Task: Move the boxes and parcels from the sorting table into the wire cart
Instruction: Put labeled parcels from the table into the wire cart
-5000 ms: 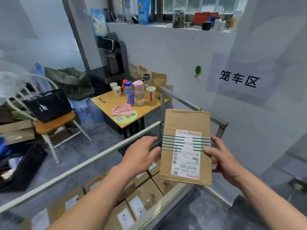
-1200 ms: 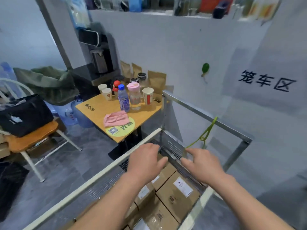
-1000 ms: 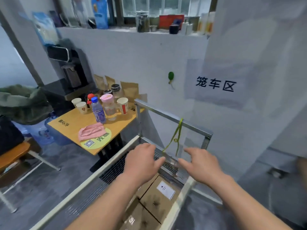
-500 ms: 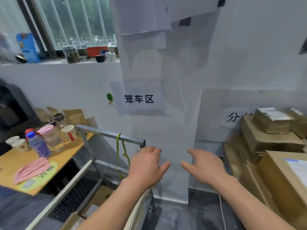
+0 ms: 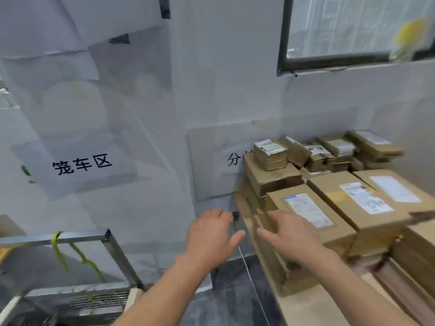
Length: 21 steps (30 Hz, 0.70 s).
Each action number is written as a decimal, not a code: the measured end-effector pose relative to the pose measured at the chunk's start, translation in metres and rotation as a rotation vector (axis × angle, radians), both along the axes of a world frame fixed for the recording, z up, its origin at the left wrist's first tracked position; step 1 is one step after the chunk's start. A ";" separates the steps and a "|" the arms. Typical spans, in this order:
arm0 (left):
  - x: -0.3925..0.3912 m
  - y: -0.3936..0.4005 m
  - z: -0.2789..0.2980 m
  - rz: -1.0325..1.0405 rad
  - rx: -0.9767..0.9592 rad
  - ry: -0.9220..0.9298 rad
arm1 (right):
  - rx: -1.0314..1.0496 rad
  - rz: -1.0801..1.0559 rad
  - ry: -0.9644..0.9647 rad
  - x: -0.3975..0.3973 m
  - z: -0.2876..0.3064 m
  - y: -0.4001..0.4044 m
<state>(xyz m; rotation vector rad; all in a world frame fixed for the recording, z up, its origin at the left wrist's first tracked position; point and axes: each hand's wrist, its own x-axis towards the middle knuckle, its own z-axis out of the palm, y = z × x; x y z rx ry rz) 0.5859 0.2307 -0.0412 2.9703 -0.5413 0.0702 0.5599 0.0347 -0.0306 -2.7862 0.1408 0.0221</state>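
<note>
1. Left hand [image 5: 213, 234]: palm down, fingers loosely spread, holding nothing. It hangs in the air over the dark floor [image 5: 226, 300], between the wire cart [image 5: 77, 238] and the sorting table [image 5: 313, 307].
2. Right hand [image 5: 289, 234]: palm down, fingers straight and spread, empty. It hovers in front of the nearest box [image 5: 308, 215]; whether a fingertip touches the cardboard cannot be told, as the frame is blurred by motion.
3. Nearest box: brown cardboard, white shipping label with a blue corner on top. It lies on the stack at the left edge of the sorting table.
4. Large box [image 5: 362, 198]: sits just right of the nearest box, side by side with it, and carries two white labels and a yellow patch.
5. Behind those two: another brown carton [image 5: 270, 176] with a small labelled parcel [image 5: 270, 154] resting on it. To the right, against the wall, lies a heap of small parcels [image 5: 339, 151], some tilted.
6. Sorting table: only its pale front edge and a bare strip at bottom right are visible.
7. Wire cart: bottom left; metal top rail, mesh panel below, a yellow-green strap [image 5: 57, 243] tied on the rail and hanging down. The cart's inside is out of frame.
8. Wall: a paper sign [image 5: 82, 164] with black characters is above the cart; a second sign [image 5: 234, 158] is partly hidden by the boxes. A dark-framed window [image 5: 353, 31] is at upper right.
</note>
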 end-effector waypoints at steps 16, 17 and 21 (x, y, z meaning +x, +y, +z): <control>0.030 -0.158 0.002 -0.581 -0.085 0.004 | -0.085 -0.566 -0.033 -0.069 0.004 -0.111; 0.027 -0.170 0.002 -0.616 -0.093 0.010 | -0.090 -0.606 -0.027 -0.078 0.002 -0.117; 0.013 -0.214 0.005 -0.727 -0.124 0.041 | -0.095 -0.732 -0.017 -0.113 -0.005 -0.144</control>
